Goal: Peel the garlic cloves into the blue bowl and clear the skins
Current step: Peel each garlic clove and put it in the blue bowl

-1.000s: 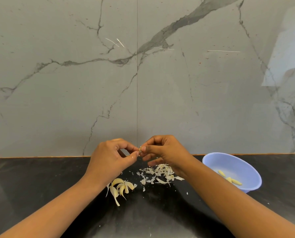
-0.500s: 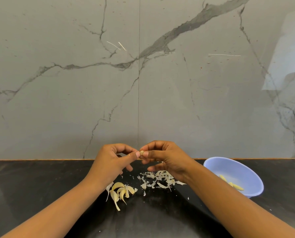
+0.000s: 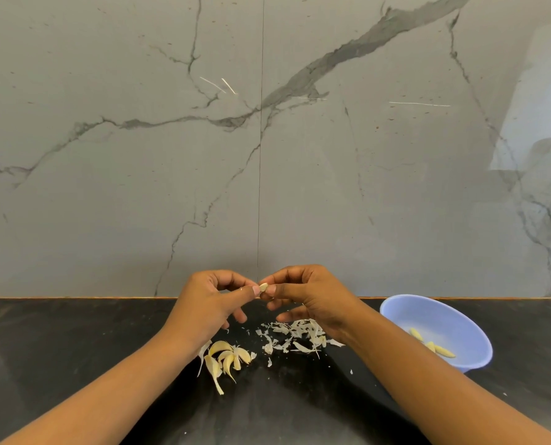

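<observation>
We see both hands raised over the desk (image 3: 75,348), meeting at one garlic clove (image 3: 263,287). The left hand (image 3: 203,303) pinches it between thumb and forefinger from the left, and the right hand (image 3: 306,293) pinches it from the right, with the other fingers loosely curled. Compared with half a second ago, more of the clove shows pale between the fingertips – the hands sit at the same spot. The unpeeled cloves (image 3: 226,358) lie on the desk below the left wrist and the skins (image 3: 296,335) lie under the right hand, both piles unchanged. The blue bowl (image 3: 434,316) stands to the right, beside the right forearm, and holds a few peeled cloves (image 3: 434,346) – same as before.
</observation>
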A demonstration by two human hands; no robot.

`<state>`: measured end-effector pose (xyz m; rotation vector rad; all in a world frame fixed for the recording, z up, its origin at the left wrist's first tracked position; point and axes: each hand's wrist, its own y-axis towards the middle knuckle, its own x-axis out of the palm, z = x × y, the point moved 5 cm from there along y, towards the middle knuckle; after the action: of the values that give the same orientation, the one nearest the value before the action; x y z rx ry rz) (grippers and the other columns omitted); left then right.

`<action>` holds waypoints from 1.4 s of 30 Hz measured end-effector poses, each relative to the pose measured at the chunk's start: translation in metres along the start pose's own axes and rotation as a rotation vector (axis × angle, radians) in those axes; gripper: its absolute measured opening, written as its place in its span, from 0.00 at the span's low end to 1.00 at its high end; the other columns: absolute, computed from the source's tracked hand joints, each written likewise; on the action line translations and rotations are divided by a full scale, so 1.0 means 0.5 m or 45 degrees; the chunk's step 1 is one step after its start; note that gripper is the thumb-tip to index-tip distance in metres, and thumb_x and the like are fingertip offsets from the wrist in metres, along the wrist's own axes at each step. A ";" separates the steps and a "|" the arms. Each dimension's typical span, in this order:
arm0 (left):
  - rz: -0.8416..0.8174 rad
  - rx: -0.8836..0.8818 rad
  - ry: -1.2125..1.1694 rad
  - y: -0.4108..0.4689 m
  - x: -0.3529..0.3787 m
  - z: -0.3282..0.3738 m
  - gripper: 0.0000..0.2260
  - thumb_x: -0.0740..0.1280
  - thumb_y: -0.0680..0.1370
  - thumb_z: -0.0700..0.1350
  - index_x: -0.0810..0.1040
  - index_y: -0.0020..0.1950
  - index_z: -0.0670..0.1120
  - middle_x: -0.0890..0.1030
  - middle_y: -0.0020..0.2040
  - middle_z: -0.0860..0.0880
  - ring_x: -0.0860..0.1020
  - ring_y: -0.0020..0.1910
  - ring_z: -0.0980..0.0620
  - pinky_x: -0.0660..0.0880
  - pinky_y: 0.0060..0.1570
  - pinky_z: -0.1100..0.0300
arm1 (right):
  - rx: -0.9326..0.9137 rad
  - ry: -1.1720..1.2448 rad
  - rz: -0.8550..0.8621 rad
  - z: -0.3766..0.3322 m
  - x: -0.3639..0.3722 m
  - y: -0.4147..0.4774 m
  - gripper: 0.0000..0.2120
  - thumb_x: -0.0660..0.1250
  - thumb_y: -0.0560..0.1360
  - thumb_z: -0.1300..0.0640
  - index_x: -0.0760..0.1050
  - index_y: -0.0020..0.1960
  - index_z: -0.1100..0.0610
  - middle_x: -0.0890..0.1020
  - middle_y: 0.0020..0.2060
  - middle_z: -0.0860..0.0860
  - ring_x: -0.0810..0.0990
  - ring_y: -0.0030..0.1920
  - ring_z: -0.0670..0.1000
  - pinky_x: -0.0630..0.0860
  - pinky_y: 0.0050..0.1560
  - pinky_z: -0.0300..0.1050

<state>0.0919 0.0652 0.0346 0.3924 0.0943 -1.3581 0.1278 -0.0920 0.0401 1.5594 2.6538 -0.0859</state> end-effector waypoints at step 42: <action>-0.081 0.433 0.325 -0.016 0.010 0.038 0.01 0.66 0.78 0.45 0.77 0.46 0.50 0.78 0.27 0.55 0.74 0.24 0.59 0.67 0.28 0.72 | 0.329 0.249 -0.176 0.002 0.004 -0.008 0.07 0.66 0.77 0.60 0.80 0.46 0.62 0.80 0.33 0.51 0.78 0.32 0.45 0.78 0.31 0.35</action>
<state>0.0821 0.0530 0.0490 0.8553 0.0869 -1.3832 0.1234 -0.0922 0.0388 1.5184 3.0067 -0.3094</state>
